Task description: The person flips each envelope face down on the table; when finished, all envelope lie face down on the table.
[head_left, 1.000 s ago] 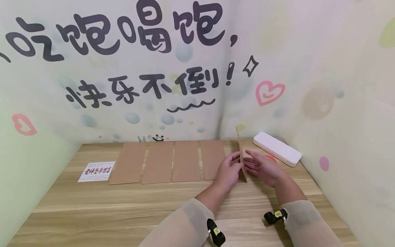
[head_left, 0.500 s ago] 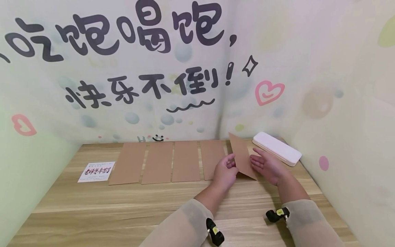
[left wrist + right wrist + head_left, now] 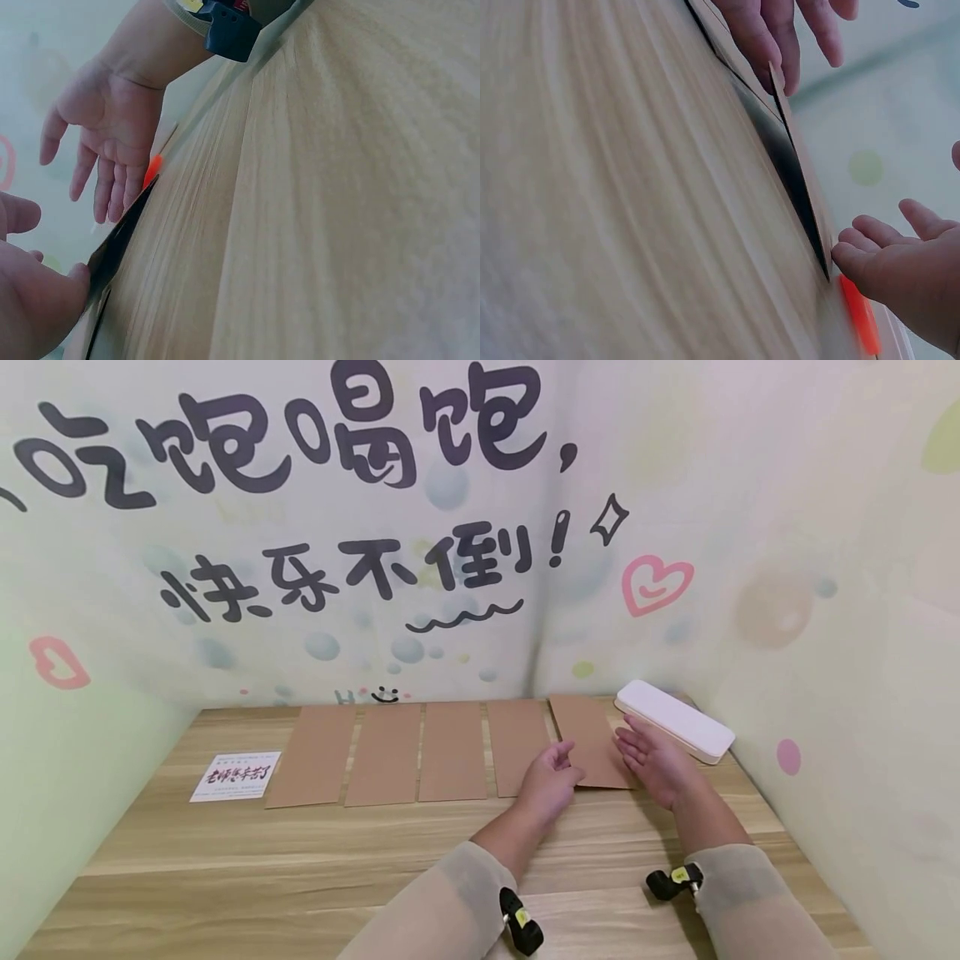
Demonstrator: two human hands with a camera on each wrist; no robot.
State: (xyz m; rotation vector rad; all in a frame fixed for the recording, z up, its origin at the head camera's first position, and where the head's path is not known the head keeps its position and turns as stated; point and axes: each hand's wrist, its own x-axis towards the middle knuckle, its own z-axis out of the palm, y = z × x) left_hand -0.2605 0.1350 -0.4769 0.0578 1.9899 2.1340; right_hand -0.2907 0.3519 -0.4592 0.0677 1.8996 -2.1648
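The rightmost brown cardboard sheet (image 3: 588, 752) lies tilted, its left edge raised and its right edge low over the table. At that raised edge my left hand (image 3: 549, 781) holds the sheet near the front corner, thumb right at the rim in the left wrist view. My right hand (image 3: 658, 764) has its fingers straight and spread, palm turned toward the sheet, with the fingertips right beside its right edge. A dark gap under the sheet (image 3: 806, 187) shows in the right wrist view. Another cardboard sheet (image 3: 517, 739) lies flat just left of it.
Further left, brown sheets (image 3: 452, 752) lie in a spaced row along the back of the wooden table (image 3: 337, 877). A white printed card (image 3: 235, 777) sits at the row's left end. A white case (image 3: 675, 721) stands at the back right, near an orange object (image 3: 861, 315).
The rightmost sheet has tipped from upright to nearly flat, leaning down to the right. My right hand has shifted slightly right; my left hand has moved slightly left and stays at the sheet's left edge.
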